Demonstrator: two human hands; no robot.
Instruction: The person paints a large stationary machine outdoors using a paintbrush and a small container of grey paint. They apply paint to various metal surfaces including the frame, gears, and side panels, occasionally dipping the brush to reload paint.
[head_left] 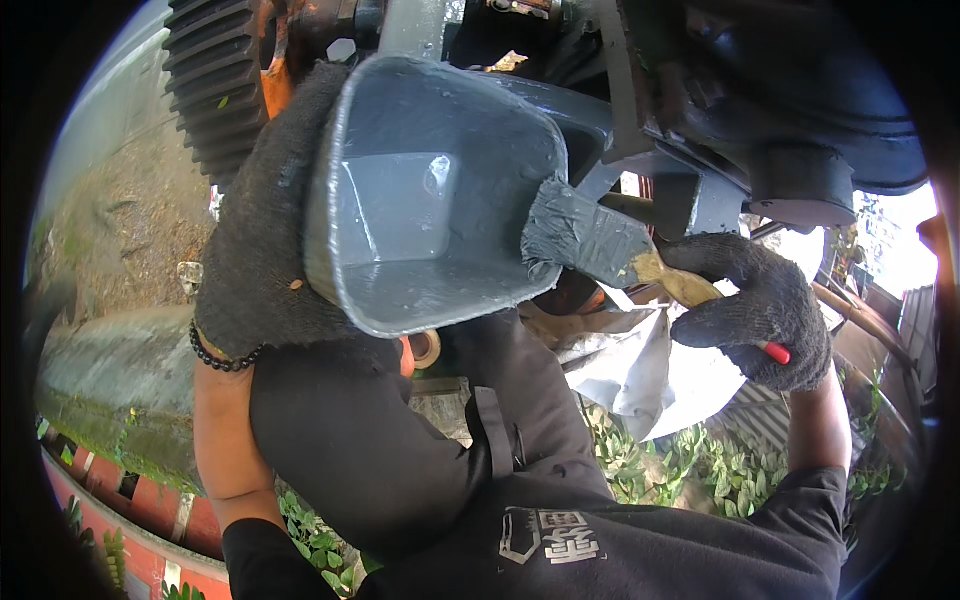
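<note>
Hands, 2 gloved: left hand [262, 240] gripping 1 grey paint tub [430, 190], right hand [762, 305] clenching 1 paintbrush [600, 245].

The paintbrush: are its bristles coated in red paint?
No: the paintbrush in the right hand carries grey paint, the same grey as in the container held by the left hand.
</note>
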